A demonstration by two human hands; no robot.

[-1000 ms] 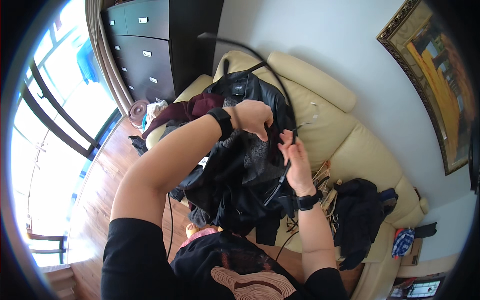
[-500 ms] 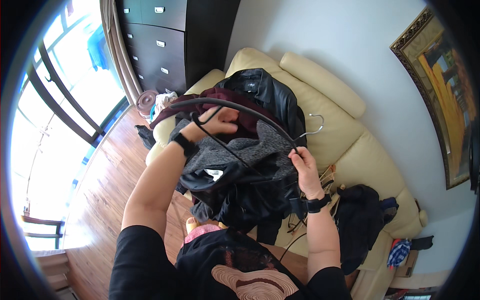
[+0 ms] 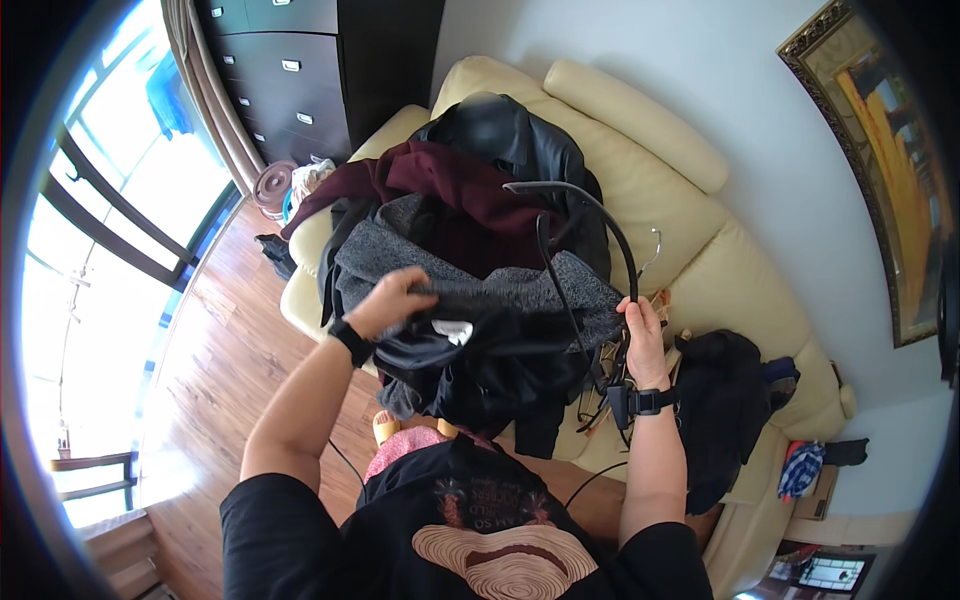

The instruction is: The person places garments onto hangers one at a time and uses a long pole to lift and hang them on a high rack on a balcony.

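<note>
A grey tweed-like coat [image 3: 385, 240] with a dark lining and a white label [image 3: 453, 331] lies spread before me. My left hand [image 3: 393, 303] is closed on its upper edge near the neck, left of the label. On the right, my right hand [image 3: 643, 335] grips a black clothes hanger [image 3: 612, 222] with a silver hook. The hanger stands tilted above the coat's right side, its arms pointing up and down to the left. Whether those right fingers also pinch the coat's corner I cannot tell. Each wrist wears a black band.
A maroon garment [image 3: 430, 175] and a black leather jacket [image 3: 500, 135] lie behind the coat on a cream sofa [image 3: 650, 180]. Several hangers [image 3: 597, 415] and dark clothes [image 3: 715, 420] rest to the right. A dark cabinet [image 3: 300, 85] stands at the far left.
My left hand has come away from the hanger and down to the coat's edge. The hanger has swung right and more upright in my right hand, uncovering the coat and maroon garment.
</note>
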